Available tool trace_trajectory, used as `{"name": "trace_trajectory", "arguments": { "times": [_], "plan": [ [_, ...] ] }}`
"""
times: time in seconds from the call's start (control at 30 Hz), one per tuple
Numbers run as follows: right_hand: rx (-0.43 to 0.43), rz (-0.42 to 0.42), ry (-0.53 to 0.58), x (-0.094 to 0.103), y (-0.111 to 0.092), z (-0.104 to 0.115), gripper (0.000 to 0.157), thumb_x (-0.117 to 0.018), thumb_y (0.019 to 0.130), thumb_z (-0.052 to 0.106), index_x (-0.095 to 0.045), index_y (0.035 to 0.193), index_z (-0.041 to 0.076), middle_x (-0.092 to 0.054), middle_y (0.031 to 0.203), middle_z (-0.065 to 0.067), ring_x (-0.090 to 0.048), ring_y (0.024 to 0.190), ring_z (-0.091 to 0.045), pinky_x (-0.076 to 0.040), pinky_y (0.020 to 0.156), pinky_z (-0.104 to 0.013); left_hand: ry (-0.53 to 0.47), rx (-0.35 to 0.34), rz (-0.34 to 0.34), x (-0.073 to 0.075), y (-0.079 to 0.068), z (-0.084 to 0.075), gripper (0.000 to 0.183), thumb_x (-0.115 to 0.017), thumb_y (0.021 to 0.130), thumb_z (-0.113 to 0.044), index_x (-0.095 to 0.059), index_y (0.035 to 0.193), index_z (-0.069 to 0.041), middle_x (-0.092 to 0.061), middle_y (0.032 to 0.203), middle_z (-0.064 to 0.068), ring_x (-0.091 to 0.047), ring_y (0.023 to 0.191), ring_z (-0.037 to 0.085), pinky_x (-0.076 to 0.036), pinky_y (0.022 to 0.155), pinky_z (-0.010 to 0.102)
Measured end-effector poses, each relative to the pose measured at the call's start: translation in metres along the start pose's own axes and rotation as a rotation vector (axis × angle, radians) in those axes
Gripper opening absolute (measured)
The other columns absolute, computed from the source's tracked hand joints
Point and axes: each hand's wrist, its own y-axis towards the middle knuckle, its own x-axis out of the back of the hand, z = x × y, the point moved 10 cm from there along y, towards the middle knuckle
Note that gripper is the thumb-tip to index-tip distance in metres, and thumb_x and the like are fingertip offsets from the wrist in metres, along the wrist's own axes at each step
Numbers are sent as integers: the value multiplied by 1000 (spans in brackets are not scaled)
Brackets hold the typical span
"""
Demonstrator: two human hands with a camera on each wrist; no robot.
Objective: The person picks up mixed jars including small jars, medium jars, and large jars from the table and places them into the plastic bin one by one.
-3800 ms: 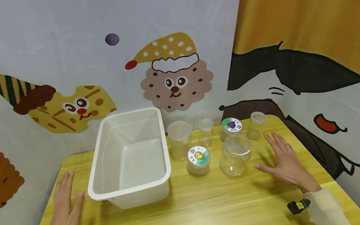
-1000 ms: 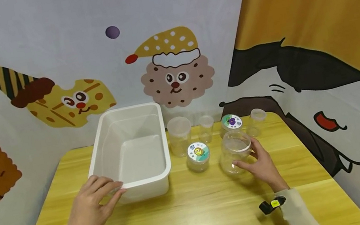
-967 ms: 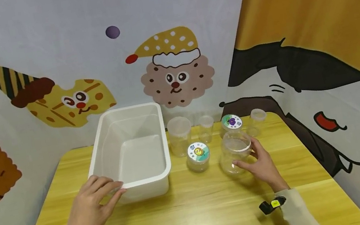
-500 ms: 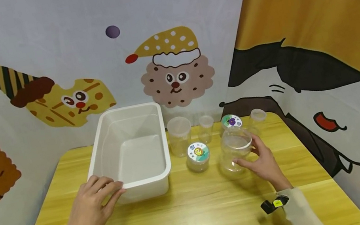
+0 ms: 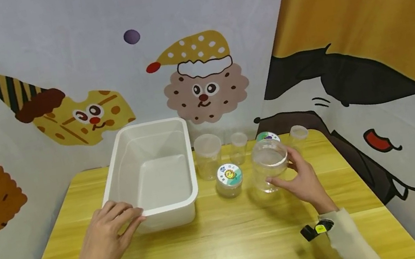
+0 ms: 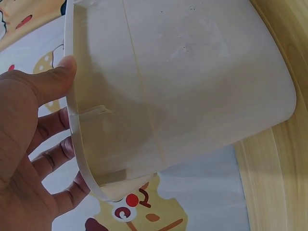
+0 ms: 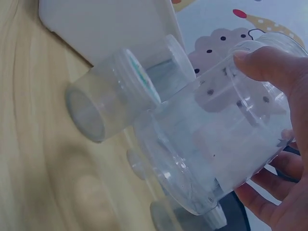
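At the near left corner of a white plastic tub (image 5: 165, 219), my left hand (image 5: 104, 240) grips the rim, thumb on one side and fingers on the other; the left wrist view shows this hold on the tub wall (image 6: 192, 86). My right hand (image 5: 304, 184) holds a clear, lidless plastic jar (image 5: 270, 167) by its side, thumb toward me. The jar is raised above the table, and in the right wrist view the clear jar (image 7: 216, 130) leans at an angle. Just left of it stands a small jar with a sunflower lid (image 5: 230, 181).
Behind are a tall jar with a frosted lid (image 5: 209, 161), a slim jar (image 5: 239, 149), a purple-flower lidded jar (image 5: 268, 136) partly hidden by the held jar, and another slim jar (image 5: 298, 133). A cartoon curtain (image 5: 90, 30) backs the wooden table (image 5: 213, 258).
Both hands lay flat-fingered beside the things at first; then the left took the tub rim and the right took the clear jar. Over the last second the jar has risen off the table.
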Motion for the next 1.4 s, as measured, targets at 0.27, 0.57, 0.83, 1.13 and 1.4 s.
{"name": "trace_trajectory", "arguments": {
  "times": [0.27, 0.57, 0.83, 1.13, 1.4],
  "plan": [
    [41, 2, -28, 0, 11, 20, 96, -93, 77, 28, -39, 156, 25, -54, 147, -3, -54, 130, -23, -47, 106, -48, -4, 4, -6, 0, -1, 0, 53, -46, 103, -59, -79, 89, -21, -73, 88, -9, -56, 80, 12, -40, 70, 24],
    [104, 22, -38, -3, 23, 51, 97, -94, 75, 29, -40, 155, 30, -57, 144, -1, -55, 128, -22, -47, 106, -51, -6, -6, -15, 2, 0, -1, 52, -47, 102, -59, -79, 90, -20, -74, 89, -8, -58, 81, 13, -42, 70, 27],
    [147, 37, -72, -6, 32, 74, 98, -94, 74, 31, -39, 155, 31, -59, 142, -1, -56, 129, -23, -48, 103, -50, -21, -2, -25, 3, 1, -1, 53, -48, 102, -59, -80, 88, -19, -75, 87, -7, -59, 80, 13, -44, 70, 27],
    [185, 54, -58, -9, 37, 87, 97, -94, 73, 31, -41, 154, 30, -64, 134, -2, -58, 122, -21, -50, 101, -52, -41, 16, -10, 7, 9, -2, 15, -87, 80, -32, -81, 85, -19, -75, 84, -8, -59, 78, 10, -49, 66, 25],
    [173, 83, -74, -13, 42, 100, 98, -95, 72, 35, -41, 154, 30, -63, 134, -1, -59, 120, -22, -49, 103, -53, -37, 93, 18, 9, 12, 0, 20, -94, 68, -17, -81, 83, -22, -73, 82, -12, -56, 75, 7, -47, 62, 21]
  ]
}}
